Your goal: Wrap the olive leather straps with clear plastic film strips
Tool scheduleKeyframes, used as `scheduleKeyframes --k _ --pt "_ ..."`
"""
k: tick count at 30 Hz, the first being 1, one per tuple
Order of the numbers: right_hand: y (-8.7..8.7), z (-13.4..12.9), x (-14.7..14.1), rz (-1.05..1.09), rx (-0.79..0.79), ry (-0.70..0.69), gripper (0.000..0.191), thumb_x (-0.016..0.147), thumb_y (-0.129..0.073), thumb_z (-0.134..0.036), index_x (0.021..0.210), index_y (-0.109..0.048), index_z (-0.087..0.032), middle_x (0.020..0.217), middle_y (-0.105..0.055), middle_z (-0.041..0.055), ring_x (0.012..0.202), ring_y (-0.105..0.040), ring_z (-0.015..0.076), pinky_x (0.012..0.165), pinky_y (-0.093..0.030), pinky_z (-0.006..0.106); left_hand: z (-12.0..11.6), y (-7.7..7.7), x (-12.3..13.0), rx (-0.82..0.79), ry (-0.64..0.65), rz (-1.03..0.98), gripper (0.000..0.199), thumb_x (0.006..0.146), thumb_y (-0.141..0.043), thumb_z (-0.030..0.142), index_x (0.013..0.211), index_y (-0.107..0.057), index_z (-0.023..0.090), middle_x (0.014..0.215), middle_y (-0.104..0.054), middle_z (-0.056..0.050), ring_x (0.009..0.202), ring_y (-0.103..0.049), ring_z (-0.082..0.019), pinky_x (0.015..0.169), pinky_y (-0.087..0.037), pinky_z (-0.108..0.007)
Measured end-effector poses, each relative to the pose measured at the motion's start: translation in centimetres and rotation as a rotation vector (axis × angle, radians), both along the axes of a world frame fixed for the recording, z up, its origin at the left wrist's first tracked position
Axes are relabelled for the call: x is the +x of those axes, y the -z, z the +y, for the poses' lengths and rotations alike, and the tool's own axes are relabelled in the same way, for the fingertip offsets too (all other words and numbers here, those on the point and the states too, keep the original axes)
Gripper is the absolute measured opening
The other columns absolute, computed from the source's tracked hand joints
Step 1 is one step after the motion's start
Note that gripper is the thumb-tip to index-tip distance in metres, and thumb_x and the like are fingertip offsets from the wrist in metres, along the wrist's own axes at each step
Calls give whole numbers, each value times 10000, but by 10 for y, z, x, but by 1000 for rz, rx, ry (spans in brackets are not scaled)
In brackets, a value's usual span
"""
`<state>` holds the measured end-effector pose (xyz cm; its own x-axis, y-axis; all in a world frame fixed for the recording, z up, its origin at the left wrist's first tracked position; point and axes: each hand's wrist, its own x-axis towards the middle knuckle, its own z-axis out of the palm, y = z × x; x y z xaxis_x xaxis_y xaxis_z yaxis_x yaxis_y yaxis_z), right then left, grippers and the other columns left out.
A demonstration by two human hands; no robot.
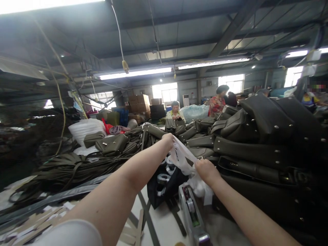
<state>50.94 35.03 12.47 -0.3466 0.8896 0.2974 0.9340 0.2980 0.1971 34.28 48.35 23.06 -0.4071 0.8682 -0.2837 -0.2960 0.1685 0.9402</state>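
A thin white plastic bag (181,154) is stretched between my two hands above the table. My left hand (168,140), farther out, is closed on its upper end. Lower and to the right, my right hand (207,171) grips the bag's other side. Below it sits a black bin (167,193) with several white rolls (163,178) inside. A grey metal device (191,215), perhaps a tape dispenser, stands just in front of my right hand. More crumpled white plastic lies under that hand, partly hidden by it.
Dark olive bags (251,150) are piled high on the right. Bundles of dark straps (77,167) cover the left, with tan strips (33,223) nearer me. A seated person (175,111) works across the table; another person (216,102) stands farther right.
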Motion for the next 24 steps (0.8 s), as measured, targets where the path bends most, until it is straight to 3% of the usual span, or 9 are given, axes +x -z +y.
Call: scheduleKeyframes --k 4,8,13,17,22,24 --pt "8 -12 -3 -57 35 -162 253 897 -461 -56 971 -687 -141 974 -695 135 941 -625 266 798 -443 360 10 5 -30 -85 -33 -7 323 929 -609 328 1199 -586 152 1188 -614 -91 1011 -630 -222 841 -558 -412" --pt "12 -16 -8 -75 47 -234 213 884 -492 -76 943 -674 -171 965 -678 113 913 -604 252 789 -431 359 15 11 -46 -113 -68 -5 317 932 -604 332 1192 -588 150 1168 -620 -85 983 -636 -214 818 -564 -396" --pt "3 -22 0 113 72 -159 182 813 -544 -115 928 -663 -193 970 -640 89 952 -576 233 816 -416 328 16 18 -55 -94 -46 19 298 933 -604 329 1161 -598 136 1118 -633 -81 928 -644 -195 779 -572 -369" --pt "-4 -16 -2 287 -38 -130 93 804 -581 -223 825 -667 -195 1020 -636 77 996 -580 220 872 -417 309 15 18 -63 -82 -16 44 302 929 -610 328 1164 -597 139 1128 -632 -86 949 -641 -205 793 -569 -385" --pt "6 11 -19 467 -145 -114 304 818 -630 -253 1116 -628 -193 1161 -653 78 1077 -608 215 922 -423 291 15 3 -81 -24 -8 44 301 930 -607 332 1160 -599 139 1128 -632 -82 949 -640 -205 796 -567 -385" --pt "11 21 -26 473 -144 -99 325 827 -633 -261 1146 -616 -200 1161 -658 71 1064 -623 213 905 -432 287 14 -4 -87 2 -22 38 292 929 -609 329 1151 -602 138 1114 -636 -78 937 -642 -202 786 -569 -379"
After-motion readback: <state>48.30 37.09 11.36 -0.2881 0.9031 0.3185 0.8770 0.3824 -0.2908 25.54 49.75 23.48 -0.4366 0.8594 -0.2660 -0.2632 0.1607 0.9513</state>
